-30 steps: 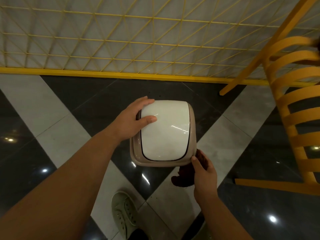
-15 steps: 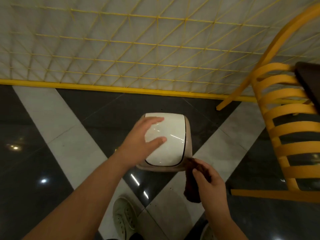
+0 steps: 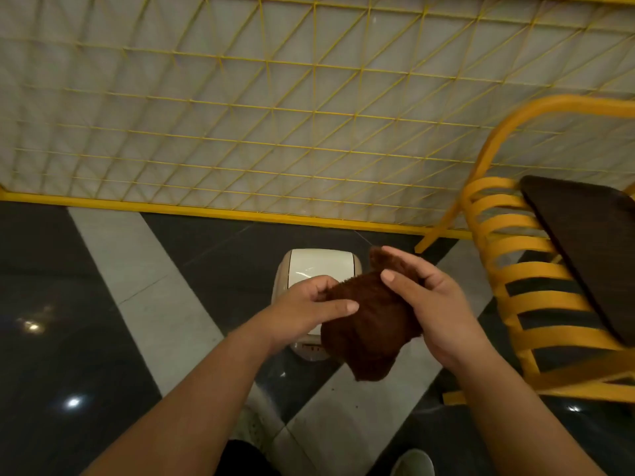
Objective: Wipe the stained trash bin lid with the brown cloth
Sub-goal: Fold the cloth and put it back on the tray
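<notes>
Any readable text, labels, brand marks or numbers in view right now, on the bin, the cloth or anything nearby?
None. The white trash bin lid, the brown cloth gripped by both hands, the yellow chair and the yellow wire fence show no words, numbers or logos. Small dark specks on the bin's front edge are too small to read.

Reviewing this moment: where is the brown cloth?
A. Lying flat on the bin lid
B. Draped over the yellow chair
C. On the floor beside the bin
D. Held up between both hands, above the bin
D: the brown cloth is bunched between the left hand and right hand, in front of the white trash bin lid, which is partly hidden behind them.
</notes>
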Tool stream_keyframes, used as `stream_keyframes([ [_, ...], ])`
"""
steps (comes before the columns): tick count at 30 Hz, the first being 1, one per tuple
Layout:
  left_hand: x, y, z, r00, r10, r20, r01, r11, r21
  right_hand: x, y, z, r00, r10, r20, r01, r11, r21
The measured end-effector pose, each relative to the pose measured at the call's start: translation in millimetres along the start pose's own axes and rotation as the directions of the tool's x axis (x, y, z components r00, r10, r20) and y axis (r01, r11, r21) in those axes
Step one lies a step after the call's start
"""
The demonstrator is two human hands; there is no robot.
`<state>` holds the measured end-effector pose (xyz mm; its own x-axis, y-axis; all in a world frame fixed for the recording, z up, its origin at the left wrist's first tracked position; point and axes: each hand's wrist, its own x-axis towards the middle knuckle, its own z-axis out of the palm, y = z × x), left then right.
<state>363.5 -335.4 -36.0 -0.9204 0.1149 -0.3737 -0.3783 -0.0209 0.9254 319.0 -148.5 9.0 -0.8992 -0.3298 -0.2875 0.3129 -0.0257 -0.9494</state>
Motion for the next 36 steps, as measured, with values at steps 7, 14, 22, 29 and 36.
stream_keyframes([
  [7,-1,12,12,0.989,-0.069,-0.130,0.020,0.937,-0.348,-5,32,8,0.909,0.373,0.188,-0.417,0.788,0.453],
  [14,3,9,1,0.960,-0.115,-0.256,0.065,0.978,-0.197,1,59,4,0.936,0.338,0.103,-0.351,0.864,0.360],
  [22,7,11,-10,0.976,-0.009,-0.220,0.049,0.984,0.174,15,28,-12,0.995,0.094,0.036,-0.089,0.989,-0.120],
  [29,24,23,-13,0.955,0.138,-0.262,0.095,0.696,0.712,38,22,-28,0.998,-0.047,0.035,0.058,0.702,-0.709],
  [36,53,15,-4,0.976,-0.071,-0.205,0.058,0.996,-0.069,66,29,-45,0.984,0.175,0.015,-0.172,0.976,-0.131],
])
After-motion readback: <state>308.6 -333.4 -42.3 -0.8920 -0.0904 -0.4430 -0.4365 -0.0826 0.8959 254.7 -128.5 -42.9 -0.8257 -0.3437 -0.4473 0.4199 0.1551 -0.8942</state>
